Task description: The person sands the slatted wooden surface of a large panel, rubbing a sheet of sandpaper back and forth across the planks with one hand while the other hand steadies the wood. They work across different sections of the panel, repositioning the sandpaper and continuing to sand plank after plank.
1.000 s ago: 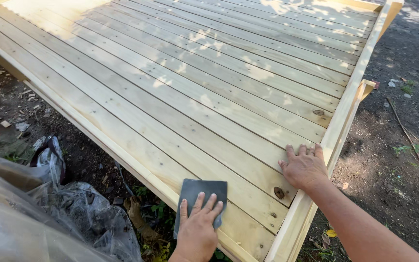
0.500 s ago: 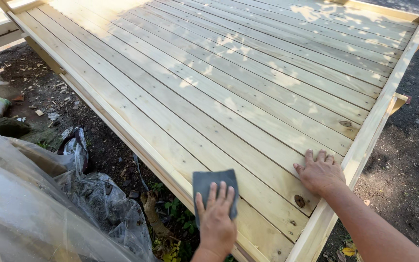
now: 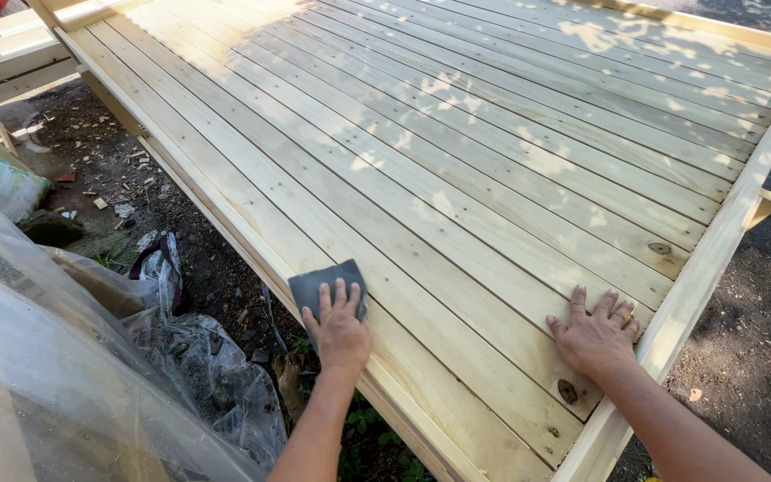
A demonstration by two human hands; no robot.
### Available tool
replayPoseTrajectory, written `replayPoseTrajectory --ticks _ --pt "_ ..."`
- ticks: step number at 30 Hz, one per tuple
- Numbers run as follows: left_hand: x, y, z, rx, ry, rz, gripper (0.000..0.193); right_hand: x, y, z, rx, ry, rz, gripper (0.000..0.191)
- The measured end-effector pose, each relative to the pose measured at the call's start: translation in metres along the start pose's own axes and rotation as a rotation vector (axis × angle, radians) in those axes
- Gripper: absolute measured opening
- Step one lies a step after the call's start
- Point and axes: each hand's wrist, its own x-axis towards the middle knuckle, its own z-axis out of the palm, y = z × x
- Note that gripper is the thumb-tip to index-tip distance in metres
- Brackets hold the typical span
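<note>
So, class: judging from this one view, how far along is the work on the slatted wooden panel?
Done: the wooden panel looks fully assembled, slats fixed inside its frame. In hand: the left hand presses a dark sanding sheet onto the plank nearest the left edge, while the right hand lies flat, bracing. Left: how much surface is already sanded cannot be told; the wood is bare, unpainted.

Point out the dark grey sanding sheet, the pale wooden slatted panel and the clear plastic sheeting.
dark grey sanding sheet [image 3: 319, 284], head view, bare upper part
pale wooden slatted panel [image 3: 493, 161], head view, middle slat
clear plastic sheeting [image 3: 37, 375], head view, centre

Head view, looking down (close), wooden panel [image 3: 493, 178]
</note>
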Motion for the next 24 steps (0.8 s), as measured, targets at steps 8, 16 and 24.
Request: replayPoseTrajectory --ticks 8,16,24 --pt "-0.147 0.068 0.047 -0.286 -0.244 0.106 0.064 -0.003 -0.016 0.006 -0.104 0.131 -0.373 0.08" --pt "-0.031 0.016 0.035 -0.235 0.254 -0.086 0.053 0.0 -0.058 0.002 -0.233 0.13 -0.787 0.075" --pt "-0.199 0.1 0.093 -0.368 -0.224 -0.015 0.061 0.016 -0.116 -0.001 -0.206 0.114 -0.919 0.071"
